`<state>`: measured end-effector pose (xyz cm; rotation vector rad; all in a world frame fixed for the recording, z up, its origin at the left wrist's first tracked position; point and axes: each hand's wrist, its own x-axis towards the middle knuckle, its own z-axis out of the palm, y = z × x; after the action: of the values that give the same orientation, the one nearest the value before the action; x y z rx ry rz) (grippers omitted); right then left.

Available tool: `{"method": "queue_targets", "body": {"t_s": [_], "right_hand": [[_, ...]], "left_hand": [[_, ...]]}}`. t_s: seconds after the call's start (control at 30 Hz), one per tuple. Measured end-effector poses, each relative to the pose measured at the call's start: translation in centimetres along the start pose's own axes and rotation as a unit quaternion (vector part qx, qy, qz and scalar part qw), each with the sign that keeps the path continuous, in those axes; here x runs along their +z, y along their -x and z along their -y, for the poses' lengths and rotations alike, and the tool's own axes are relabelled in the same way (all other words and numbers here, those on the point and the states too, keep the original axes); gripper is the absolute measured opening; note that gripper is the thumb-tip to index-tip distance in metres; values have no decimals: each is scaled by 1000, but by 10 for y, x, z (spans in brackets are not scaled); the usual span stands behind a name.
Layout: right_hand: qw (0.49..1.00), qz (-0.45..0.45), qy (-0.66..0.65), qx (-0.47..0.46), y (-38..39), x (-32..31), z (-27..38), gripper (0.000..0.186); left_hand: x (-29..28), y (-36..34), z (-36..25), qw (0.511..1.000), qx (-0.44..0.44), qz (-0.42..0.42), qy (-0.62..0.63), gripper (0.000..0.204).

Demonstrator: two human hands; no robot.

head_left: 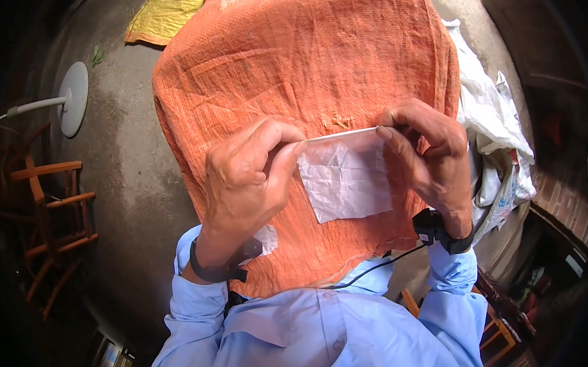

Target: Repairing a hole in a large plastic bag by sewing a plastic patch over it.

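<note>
Between both hands a thin clear plastic piece [348, 142] is stretched by its straight white upper edge. My left hand [250, 166] pinches the left end with thumb and forefinger; my right hand [430, 151] pinches the right end the same way. Just below, a crumpled white sheet [346, 184] shows against an orange woven cloth [302, 58]; whether it lies inside the plastic or under it, I cannot tell. A second white piece [267, 239] lies on the cloth by my left wrist, partly hidden by it. Some small straw-coloured bits [336, 121] rest beyond the plastic.
White woven sacks [492, 135] are heaped along the right side. A yellow sack [162, 19] lies on the floor at the far left. Wooden chairs [58, 200] and a white round-based stand [74, 99] are on the left. A black cable [376, 266] runs from my right wrist.
</note>
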<state>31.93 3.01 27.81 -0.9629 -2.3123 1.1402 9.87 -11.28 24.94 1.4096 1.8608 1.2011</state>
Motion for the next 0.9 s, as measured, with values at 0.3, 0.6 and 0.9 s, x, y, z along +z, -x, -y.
{"method": "queue_targets", "body": {"t_s": [0.3,0.6,0.9], "right_hand": [[999,12,-33,6,12,-3,2,7],[997,19,-61,50,14,1,7,6],[991,27,-15,131,-12,1,5,13]], "left_hand": [[-9,5,-2,998,11,45,-46,4],[-2,5,-6,1000,-11,2,-15,3],[0,-14,-1,993,46,-15,-112,10]]}}
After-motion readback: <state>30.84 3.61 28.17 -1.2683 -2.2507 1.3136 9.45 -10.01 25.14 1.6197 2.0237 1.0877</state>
